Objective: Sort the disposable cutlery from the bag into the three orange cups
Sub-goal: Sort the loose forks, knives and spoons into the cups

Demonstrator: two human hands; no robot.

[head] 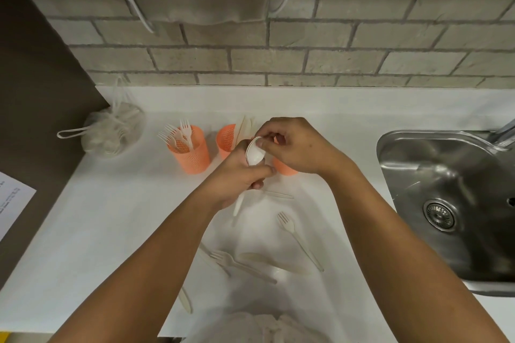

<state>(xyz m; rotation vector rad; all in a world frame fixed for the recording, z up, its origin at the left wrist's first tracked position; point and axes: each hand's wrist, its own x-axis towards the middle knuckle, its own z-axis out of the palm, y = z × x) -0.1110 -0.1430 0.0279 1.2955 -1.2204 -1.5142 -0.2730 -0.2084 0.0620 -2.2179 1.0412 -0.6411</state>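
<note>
At 10 o'clock on the bench [111, 217], the drawstring bag [114, 131] sits well apart from the work. The fork cup [192, 153] and, just beside it, the knife cup [226, 139] stand toward 12 o'clock. In front of them the left hand [239, 178] has its fingers curled round the handle of a white spoon [255, 154]. The right hand [295, 145] pinches the far rim of the spoon's bowl between thumb and forefinger. The third orange cup [285, 169] is mostly hidden behind the right wrist.

The bowl's rim looks doubled, so two spoons may be nested; I cannot tell. If they are, prying them apart could snap the thin plastic. It could also flick one spoon toward the sink [446, 203] at 3 o'clock. A careless wrist might tip the hidden cup as well.

The spoon's long axis runs from 7 to 1 o'clock. Its bowl is at the far end and the handle tip pokes out below the left hand.
</note>
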